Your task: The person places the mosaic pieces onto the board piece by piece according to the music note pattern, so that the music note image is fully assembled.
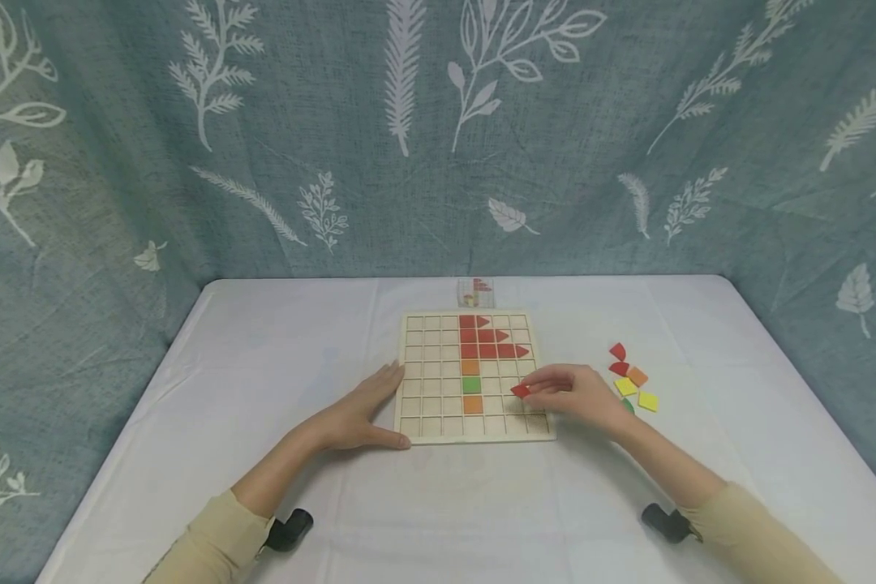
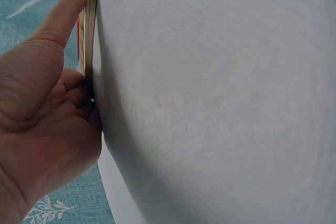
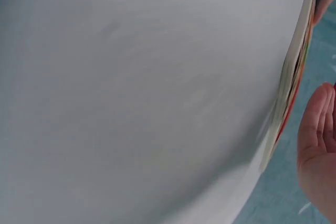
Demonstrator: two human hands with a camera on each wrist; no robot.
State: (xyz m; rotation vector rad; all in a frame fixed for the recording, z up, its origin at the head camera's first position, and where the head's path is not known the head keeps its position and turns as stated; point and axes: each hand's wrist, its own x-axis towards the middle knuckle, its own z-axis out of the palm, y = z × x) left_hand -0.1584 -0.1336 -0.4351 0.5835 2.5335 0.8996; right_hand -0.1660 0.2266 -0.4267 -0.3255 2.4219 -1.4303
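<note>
A wooden grid board (image 1: pixel 438 422) lies on the table, partly filled with red, orange and green pieces. My left hand (image 1: pixel 358 410) rests against its left edge, thumb at the lower left corner, fingers extended; the left wrist view shows the thumb along the board's side (image 2: pixel 90 24). My right hand (image 1: pixel 573 396) pinches a red pointed piece (image 1: pixel 520 391) over the board's right part. In the right wrist view the right hand (image 3: pixel 320 156) is beside the board's edge (image 3: pixel 286 98), and the piece is mostly cut off. Three red rows ending in points occupy the upper middle, above an orange square (image 1: pixel 470 367) and a green square (image 1: pixel 470 385).
Loose pieces lie right of the board: red ones (image 1: pixel 617 351), an orange square (image 1: pixel 637 375), yellow pieces (image 1: pixel 647 401) and a green one partly behind the right hand. A small pattern card (image 1: pixel 476 294) sits beyond the board. A leaf-patterned curtain (image 1: pixel 409 211) surrounds the white table (image 1: pixel 299 324).
</note>
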